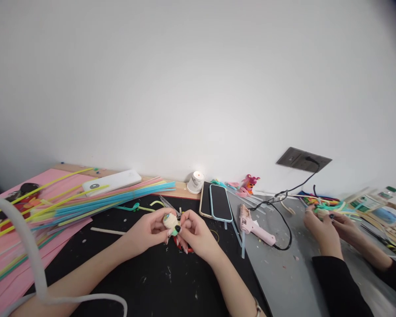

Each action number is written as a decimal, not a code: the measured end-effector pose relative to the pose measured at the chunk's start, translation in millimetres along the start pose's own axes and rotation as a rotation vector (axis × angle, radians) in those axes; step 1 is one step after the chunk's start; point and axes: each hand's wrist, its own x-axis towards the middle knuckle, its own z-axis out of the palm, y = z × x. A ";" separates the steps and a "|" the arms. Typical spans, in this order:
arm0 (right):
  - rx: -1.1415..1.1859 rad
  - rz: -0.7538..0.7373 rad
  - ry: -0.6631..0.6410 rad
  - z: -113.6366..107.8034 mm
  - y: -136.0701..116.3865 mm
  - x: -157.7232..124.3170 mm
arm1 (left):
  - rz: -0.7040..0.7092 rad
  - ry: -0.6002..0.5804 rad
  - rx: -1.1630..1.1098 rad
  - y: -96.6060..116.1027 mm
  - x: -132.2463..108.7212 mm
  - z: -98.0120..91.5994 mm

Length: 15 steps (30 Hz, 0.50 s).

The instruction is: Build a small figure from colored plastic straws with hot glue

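Between my two hands is a small figure [170, 221], wound in cream with a green part and a black round bead-like spot; it looks made of pipe cleaners. My left hand [149, 230] pinches its cream side. The fingers of my right hand [195, 232] are closed on the green, dark-spotted end. Just below my fingertips a red object [186, 250] lies on the black mat [152, 277], mostly hidden. A white pipe cleaner [107, 230] lies left of my left hand, and a green curled one [135, 207] lies behind it.
Bundled pipe cleaners [105, 202] lie at left by a white box-like device [114, 181]. Behind my hands stand a paper cup [196, 182] and two phones [221, 202]. A pink glue gun [255, 229] trails a black cord. At right, a co-worker's hands [326, 226] hold green pieces.
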 end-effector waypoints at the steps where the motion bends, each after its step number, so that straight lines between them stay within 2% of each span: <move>1: -0.003 0.005 -0.003 0.4 0.1 -0.3 | 0.008 0.002 0.021 -0.4 -0.2 0.2; 7: 0.035 -0.002 -0.007 1.2 2.6 0.4 | 0.016 0.021 0.032 1.0 0.6 2.2; 15: 0.175 -0.092 0.107 0.3 7.2 3.1 | 0.059 0.105 0.003 8.8 -2.8 6.6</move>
